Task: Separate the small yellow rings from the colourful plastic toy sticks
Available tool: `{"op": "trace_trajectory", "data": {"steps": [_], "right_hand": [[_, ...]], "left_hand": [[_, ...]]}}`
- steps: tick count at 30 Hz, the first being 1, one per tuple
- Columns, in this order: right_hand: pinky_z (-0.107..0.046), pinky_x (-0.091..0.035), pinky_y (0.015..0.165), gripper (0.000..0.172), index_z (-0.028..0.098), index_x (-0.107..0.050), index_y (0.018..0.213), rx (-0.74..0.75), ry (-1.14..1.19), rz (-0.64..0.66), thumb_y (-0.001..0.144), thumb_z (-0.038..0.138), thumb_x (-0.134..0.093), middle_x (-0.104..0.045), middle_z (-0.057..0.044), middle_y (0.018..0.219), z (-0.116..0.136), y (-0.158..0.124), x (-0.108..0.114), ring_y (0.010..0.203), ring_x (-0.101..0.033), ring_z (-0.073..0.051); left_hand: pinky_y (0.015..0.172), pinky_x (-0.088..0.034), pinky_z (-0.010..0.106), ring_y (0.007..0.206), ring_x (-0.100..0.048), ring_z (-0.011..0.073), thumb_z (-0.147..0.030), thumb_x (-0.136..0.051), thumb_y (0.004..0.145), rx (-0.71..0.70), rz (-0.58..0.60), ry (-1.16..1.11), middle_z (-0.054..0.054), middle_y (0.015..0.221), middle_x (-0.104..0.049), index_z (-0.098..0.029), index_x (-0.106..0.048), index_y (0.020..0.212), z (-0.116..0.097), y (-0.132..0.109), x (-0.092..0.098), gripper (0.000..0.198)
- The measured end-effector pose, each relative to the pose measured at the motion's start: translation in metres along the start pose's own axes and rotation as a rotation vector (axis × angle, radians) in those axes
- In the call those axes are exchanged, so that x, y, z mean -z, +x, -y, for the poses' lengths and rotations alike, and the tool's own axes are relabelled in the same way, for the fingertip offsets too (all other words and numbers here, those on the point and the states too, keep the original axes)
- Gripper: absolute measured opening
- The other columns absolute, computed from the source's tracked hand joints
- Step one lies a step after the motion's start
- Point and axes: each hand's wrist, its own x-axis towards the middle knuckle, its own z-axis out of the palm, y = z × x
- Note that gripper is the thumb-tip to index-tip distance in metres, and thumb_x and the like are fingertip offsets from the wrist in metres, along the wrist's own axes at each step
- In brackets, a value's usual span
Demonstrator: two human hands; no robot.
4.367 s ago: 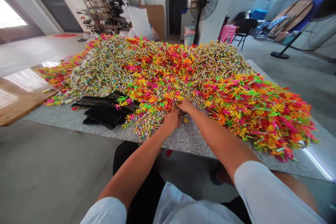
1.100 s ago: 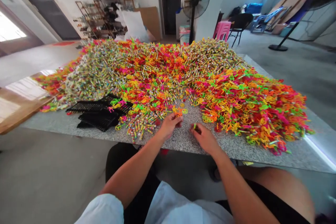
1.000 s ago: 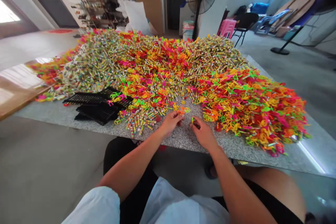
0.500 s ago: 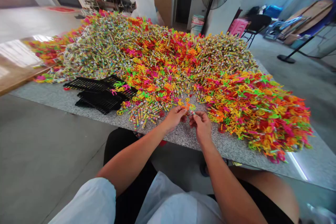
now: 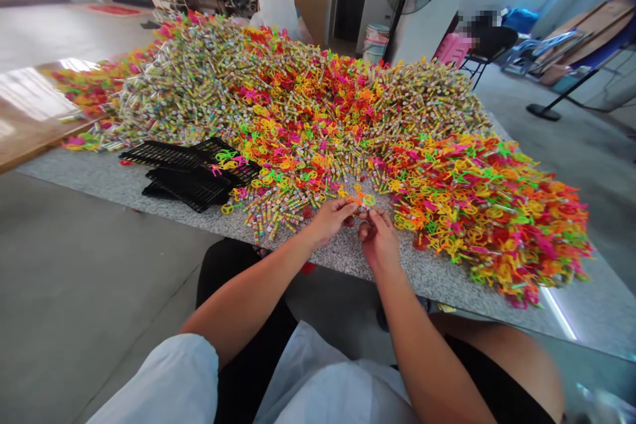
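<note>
Orange plastic piece — likely light, springy, best pinched at one end — sits above the table at six o'clock of the heap, left hand gripping it, right hand pinching a small tube.

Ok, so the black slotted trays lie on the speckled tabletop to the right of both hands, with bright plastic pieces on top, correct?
Wrong side: the head view shows the black slotted trays left of both the left hand and right hand. They do lie on the speckled tabletop, with bright plastic pieces on top.
</note>
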Motion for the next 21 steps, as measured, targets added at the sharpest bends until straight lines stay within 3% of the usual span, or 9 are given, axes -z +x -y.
{"op": "trace_trajectory", "data": {"steps": [7,15,21], "right_hand": [[-0.020,-0.039,0.041,0.028,0.023,-0.059,0.100,0.014,-0.021,-0.005,0.083,0.040,-0.074,-0.070,0.004,0.079,-0.004,-0.001,-0.003,0.045,-0.052,-0.007],[-0.021,-0.036,0.035,0.035,0.021,-0.066,0.105,-0.021,-0.106,-0.009,0.080,0.044,-0.075,-0.063,0.005,0.059,-0.004,-0.002,0.003,0.037,-0.048,-0.009],[-0.021,-0.034,0.034,0.037,0.019,-0.070,0.105,-0.004,-0.274,0.025,0.083,0.048,-0.072,-0.061,0.005,0.059,0.003,-0.004,0.006,0.037,-0.047,-0.009]], "left_hand": [[0.073,-0.048,0.025,0.080,-0.060,0.0131,-0.049,-0.075,0.080,-0.073,-0.028,0.032,0.004,0.089,-0.068,-0.014,-0.071,0.091,0.006,0.002,0.000,0.037],[0.064,-0.040,0.024,0.066,-0.050,0.0103,-0.048,-0.071,0.084,-0.154,-0.087,0.125,0.000,0.074,-0.061,-0.013,-0.070,0.086,0.012,0.001,-0.004,0.034],[0.064,-0.041,0.024,0.066,-0.051,0.0108,-0.046,-0.069,0.085,-0.154,-0.156,0.125,-0.001,0.071,-0.060,-0.013,-0.070,0.086,0.020,-0.002,-0.008,0.033]]}}
